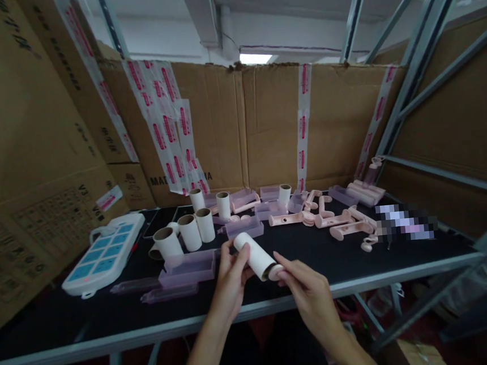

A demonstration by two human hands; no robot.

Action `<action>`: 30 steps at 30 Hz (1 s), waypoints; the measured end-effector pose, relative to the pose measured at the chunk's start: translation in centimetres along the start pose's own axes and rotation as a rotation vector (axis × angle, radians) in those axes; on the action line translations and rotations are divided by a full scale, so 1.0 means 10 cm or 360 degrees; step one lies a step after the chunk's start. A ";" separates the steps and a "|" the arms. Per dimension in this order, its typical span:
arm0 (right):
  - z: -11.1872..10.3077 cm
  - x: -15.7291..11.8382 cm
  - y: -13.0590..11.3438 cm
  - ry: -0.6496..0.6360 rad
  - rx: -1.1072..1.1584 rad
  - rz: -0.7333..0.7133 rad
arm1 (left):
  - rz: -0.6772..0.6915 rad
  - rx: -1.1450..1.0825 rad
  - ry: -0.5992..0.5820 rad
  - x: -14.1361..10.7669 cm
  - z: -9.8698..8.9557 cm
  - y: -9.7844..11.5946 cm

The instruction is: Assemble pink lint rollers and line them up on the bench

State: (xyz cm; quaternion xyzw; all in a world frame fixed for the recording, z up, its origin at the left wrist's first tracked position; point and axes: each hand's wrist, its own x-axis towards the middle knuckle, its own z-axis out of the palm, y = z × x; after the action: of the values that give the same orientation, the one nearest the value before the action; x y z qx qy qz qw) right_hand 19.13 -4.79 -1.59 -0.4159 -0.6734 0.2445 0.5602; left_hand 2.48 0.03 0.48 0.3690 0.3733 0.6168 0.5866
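Observation:
My left hand [235, 271] is wrapped round a white cardboard tube [253, 254], held tilted above the front part of the black table. At the tube's lower right end, my right hand [304, 279] pinches a small pale pink round cap [276, 271]. The cap is at the tube's open mouth; whether it sits inside the rim, I cannot tell. Left of my hands lies a translucent purple tray [189, 269], with a slim clear purple piece [170, 292] in front of it. Several more white tubes [189, 232] stand upright behind the tray.
A white power strip [105, 254] with blue sockets lies at the left. Pale pink handle-like parts [287, 219] are spread over the right half of the table, with purple boxes [244, 227] at the back. Cardboard walls [264, 129] and metal posts enclose the table [245, 304].

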 end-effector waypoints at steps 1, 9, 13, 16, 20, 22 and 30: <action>0.05 0.01 0.01 0.0025 0.0038 0.0023 | 0.0006 0.0016 -0.0010 0.00 -0.01 -0.01; 0.20 0.03 0.11 0.0126 0.0226 0.0112 | 0.0000 0.0039 -0.0089 0.00 -0.02 -0.03; 0.15 0.11 0.06 -0.0029 0.0356 0.0176 | -0.0033 0.0034 -0.0179 -0.02 -0.04 0.00; 0.09 0.16 0.04 -0.0111 0.0439 0.0177 | -0.0065 0.0011 -0.0243 -0.03 -0.05 0.01; 0.06 0.17 0.08 -0.0127 0.0323 0.0054 | -0.0106 -0.0018 -0.0286 -0.02 -0.04 0.00; 0.05 0.16 0.09 -0.0118 0.0205 -0.0019 | -0.0119 -0.0035 -0.0277 -0.02 -0.04 0.00; 0.05 0.18 0.05 -0.0163 -0.0003 -0.0302 | -0.0206 -0.0111 -0.0309 -0.01 -0.03 0.01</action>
State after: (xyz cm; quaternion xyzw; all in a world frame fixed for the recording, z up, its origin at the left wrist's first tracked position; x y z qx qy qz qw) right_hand 18.71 -2.97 -1.17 -0.3377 -0.7378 0.2105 0.5453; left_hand 2.14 -0.07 0.42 0.3815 0.3162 0.5516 0.6711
